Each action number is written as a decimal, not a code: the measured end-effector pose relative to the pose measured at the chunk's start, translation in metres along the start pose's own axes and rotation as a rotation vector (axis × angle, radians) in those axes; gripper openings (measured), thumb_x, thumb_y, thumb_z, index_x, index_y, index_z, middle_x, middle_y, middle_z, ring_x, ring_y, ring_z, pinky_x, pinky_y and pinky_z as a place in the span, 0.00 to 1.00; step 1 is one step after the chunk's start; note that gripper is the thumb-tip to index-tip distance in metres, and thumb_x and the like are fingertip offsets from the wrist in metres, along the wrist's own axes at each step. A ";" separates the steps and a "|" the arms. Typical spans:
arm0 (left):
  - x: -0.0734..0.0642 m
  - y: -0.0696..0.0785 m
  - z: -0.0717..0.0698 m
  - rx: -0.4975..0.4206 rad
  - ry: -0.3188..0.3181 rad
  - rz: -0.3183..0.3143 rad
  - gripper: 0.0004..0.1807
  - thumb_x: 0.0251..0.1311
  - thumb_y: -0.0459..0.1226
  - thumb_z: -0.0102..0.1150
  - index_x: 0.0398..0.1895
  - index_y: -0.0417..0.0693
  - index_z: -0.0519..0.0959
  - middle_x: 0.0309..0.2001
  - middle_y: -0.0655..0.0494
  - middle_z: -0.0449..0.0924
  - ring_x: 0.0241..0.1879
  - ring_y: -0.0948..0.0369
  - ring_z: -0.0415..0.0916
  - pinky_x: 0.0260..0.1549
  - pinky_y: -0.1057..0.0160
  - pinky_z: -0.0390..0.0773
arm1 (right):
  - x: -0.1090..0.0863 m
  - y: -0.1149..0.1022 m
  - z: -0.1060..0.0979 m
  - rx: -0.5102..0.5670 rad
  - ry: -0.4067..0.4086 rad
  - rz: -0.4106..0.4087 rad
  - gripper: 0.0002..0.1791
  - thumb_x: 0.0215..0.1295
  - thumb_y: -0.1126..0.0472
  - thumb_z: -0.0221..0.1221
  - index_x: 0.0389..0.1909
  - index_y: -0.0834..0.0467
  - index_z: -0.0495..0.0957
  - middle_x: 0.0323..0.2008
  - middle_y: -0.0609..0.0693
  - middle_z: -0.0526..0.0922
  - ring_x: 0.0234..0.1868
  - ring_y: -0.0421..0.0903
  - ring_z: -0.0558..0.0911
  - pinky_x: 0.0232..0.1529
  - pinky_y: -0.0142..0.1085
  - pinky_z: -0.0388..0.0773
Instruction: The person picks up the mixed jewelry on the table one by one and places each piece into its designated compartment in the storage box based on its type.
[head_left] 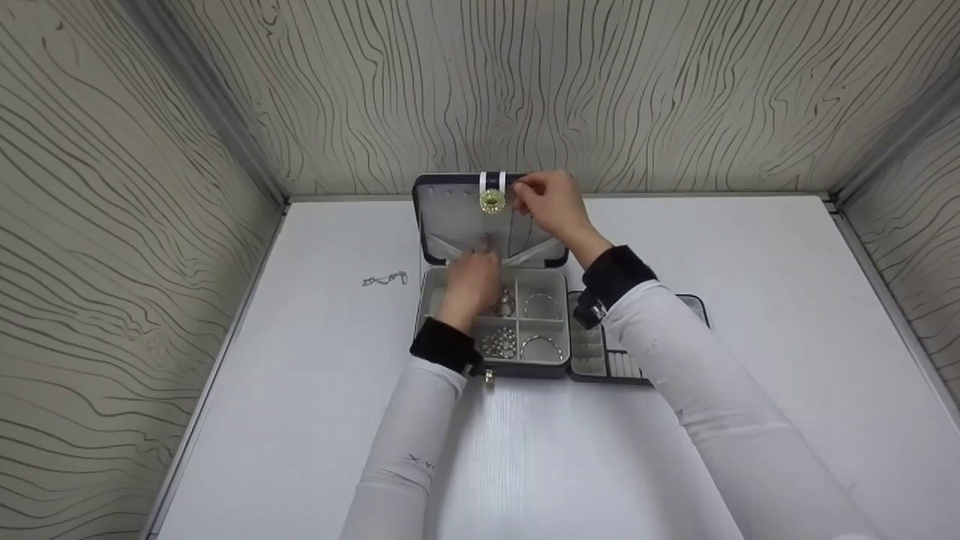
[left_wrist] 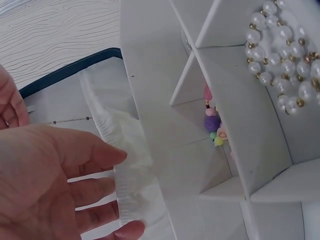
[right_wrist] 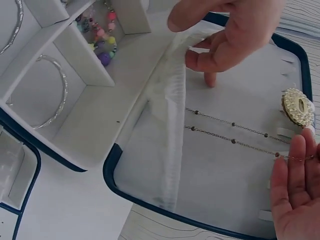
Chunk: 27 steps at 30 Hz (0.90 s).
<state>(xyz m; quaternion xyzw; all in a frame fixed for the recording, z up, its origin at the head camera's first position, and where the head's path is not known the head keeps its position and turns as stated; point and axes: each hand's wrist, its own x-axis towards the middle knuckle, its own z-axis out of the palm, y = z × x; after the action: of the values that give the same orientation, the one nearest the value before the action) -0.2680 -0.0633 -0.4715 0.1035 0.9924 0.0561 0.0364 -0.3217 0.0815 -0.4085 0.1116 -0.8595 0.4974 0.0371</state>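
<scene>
In the head view my right hand (head_left: 553,202) is at the upper right of the raised jewelry box lid (head_left: 417,214). It pinches a thin beaded chain necklace (right_wrist: 233,141), whose two strands run down into the lid's gathered elastic pocket (right_wrist: 172,135). My left hand (head_left: 474,279) reaches over the box to that pocket. In the left wrist view its fingers (left_wrist: 95,192) are loosely spread at the pocket's edge, where the chain's lower end is hidden. A gold oval ornament (head_left: 492,201) on a strap hangs at the lid's top, beside my right hand.
Divided compartments hold pearl beads (head_left: 499,343), a colorful bead bracelet (left_wrist: 212,122) and bangles (head_left: 541,349). A lift-out tray (head_left: 589,360) lies against the box's right side, partly under my right arm. Another chain (head_left: 385,279) lies left on the table (head_left: 322,390). A patterned wall (head_left: 360,97) stands behind.
</scene>
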 end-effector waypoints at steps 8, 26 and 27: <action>0.000 0.001 -0.001 0.007 -0.026 -0.005 0.14 0.64 0.32 0.54 0.51 0.43 0.81 0.50 0.47 0.82 0.48 0.49 0.78 0.41 0.49 0.81 | 0.000 0.004 0.006 -0.058 0.080 0.046 0.12 0.71 0.60 0.57 0.41 0.63 0.86 0.30 0.54 0.86 0.31 0.45 0.85 0.32 0.34 0.79; 0.001 0.001 -0.003 0.010 -0.082 -0.001 0.18 0.64 0.33 0.56 0.57 0.45 0.77 0.56 0.48 0.77 0.51 0.49 0.76 0.45 0.51 0.79 | -0.006 0.015 0.005 -0.269 0.215 0.073 0.14 0.68 0.55 0.59 0.31 0.57 0.89 0.24 0.48 0.86 0.22 0.43 0.80 0.20 0.32 0.67; 0.001 0.001 -0.003 0.013 -0.086 -0.001 0.18 0.64 0.33 0.56 0.58 0.45 0.77 0.57 0.48 0.77 0.52 0.49 0.76 0.45 0.51 0.79 | -0.006 0.016 0.005 -0.275 0.213 0.067 0.13 0.67 0.55 0.59 0.31 0.57 0.89 0.24 0.48 0.86 0.22 0.43 0.80 0.20 0.32 0.67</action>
<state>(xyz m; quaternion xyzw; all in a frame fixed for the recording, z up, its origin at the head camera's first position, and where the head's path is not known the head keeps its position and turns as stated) -0.2695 -0.0626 -0.4690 0.1057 0.9903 0.0451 0.0783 -0.3189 0.0854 -0.4257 0.0233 -0.9139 0.3852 0.1261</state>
